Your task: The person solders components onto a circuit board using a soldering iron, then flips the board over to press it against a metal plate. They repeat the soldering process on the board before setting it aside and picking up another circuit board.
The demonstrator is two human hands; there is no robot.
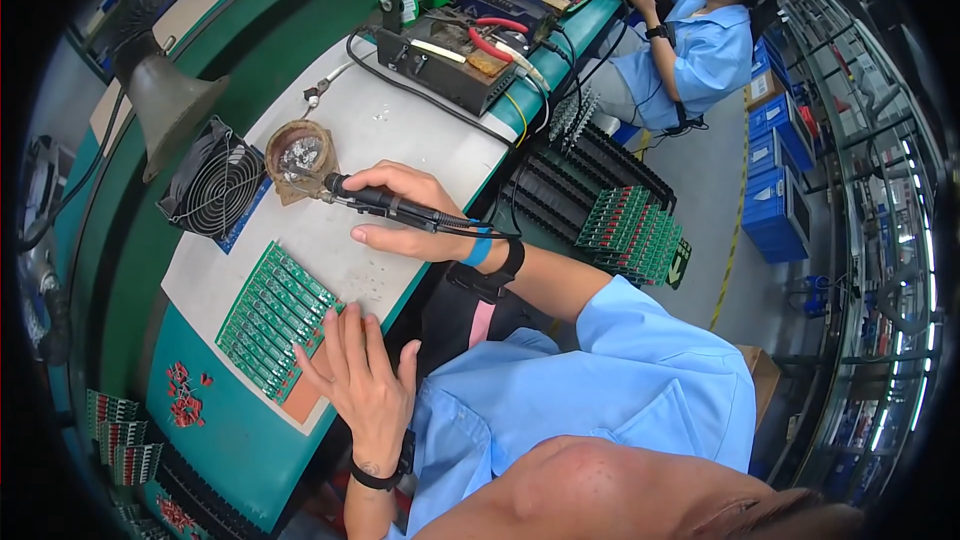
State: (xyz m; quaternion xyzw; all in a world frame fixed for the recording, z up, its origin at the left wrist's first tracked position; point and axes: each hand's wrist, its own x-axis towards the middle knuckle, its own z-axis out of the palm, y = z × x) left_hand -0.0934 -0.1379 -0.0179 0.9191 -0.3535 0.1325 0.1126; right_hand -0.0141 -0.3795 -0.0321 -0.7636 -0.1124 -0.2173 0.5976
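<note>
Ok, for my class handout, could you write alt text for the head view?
A right hand holds a corded soldering iron with its tip at a round brown bowl, while the open left hand is at the edge of a green circuit-board panel. Another person in light blue is farther along the bench.

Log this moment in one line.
right hand: grips soldering iron | iron: front end at brown bowl | left hand: open, at edge of green circuit board
</note>
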